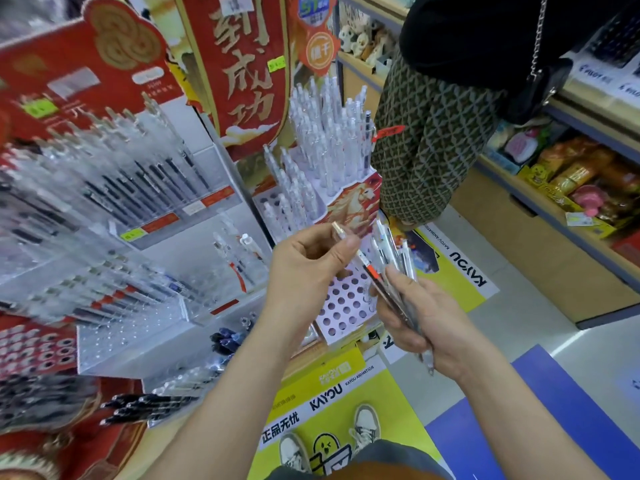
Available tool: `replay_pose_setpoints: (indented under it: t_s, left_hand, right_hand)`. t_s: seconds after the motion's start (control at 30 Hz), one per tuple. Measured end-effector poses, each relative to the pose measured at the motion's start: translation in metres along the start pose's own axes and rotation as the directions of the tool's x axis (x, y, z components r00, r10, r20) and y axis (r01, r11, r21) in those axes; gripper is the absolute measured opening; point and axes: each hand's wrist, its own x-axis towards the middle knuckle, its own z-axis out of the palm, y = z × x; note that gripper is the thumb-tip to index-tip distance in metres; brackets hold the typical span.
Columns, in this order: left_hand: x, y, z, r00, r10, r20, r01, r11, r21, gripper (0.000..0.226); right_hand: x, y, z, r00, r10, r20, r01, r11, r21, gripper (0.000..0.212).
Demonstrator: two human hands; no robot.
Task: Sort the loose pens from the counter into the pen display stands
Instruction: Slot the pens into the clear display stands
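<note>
You're midway, I judge: your left hand (pixel 304 268) pinches one pen (pixel 338 232), your right hand (pixel 422 323) grips a bundle (pixel 398 258), the holed stand (pixel 341 306) gapes, and loose pens (pixel 145 407) wait at 7 o'clock.

Shop counter (pixel 159 445), mostly covered. On it: clear acrylic tiered stand (pixel 145 209) holding rows of pens, blurred. Red cardboard stand (pixel 34 344) with round holes sits at the left edge. White stand with round holes (pixel 343 303) is at the right end, with clear pens (pixel 311 140) upright in tiers behind it. Loose black pens (pixel 145 408) lie flat near the front edge. Dark blue pens (pixel 225 339) lie further back.
</note>
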Motion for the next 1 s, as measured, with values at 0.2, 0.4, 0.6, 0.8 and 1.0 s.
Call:
replay_pose_setpoints:
  t_s: [0.2,0.4,0.6,0.8,1.0]
  left_hand:
    - [-0.032,0.04,-0.072,0.951,0.226,-0.21,-0.211,0.973,0.09,0.012]
    - [-0.061,0.073,-0.179,0.722,0.502,-0.475,-0.357,0.859,0.365,0.013]
    - [-0.062,0.049,-0.235,0.678,0.495,-0.543,-0.199,0.836,0.512,0.016]
    - [-0.046,0.014,-0.252,0.72,0.471,-0.509,-0.156,0.825,0.543,0.017]
    - [-0.033,0.0,-0.259,0.757,0.499,-0.422,-0.175,0.777,0.604,0.02]
  right_hand:
    - [0.013,-0.004,0.044,0.988,0.063,0.143,-0.07,0.996,0.045,0.027]
    - [0.02,0.002,0.099,0.961,0.02,0.277,-0.033,0.999,0.043,0.032]
    - [0.021,0.022,0.146,0.945,-0.078,0.317,0.082,0.997,0.001,0.031]
    - [0.021,0.039,0.173,0.961,-0.07,0.267,0.088,0.995,-0.056,0.031]
    - [0.022,0.05,0.184,0.966,-0.051,0.253,0.063,0.997,-0.037,0.034]
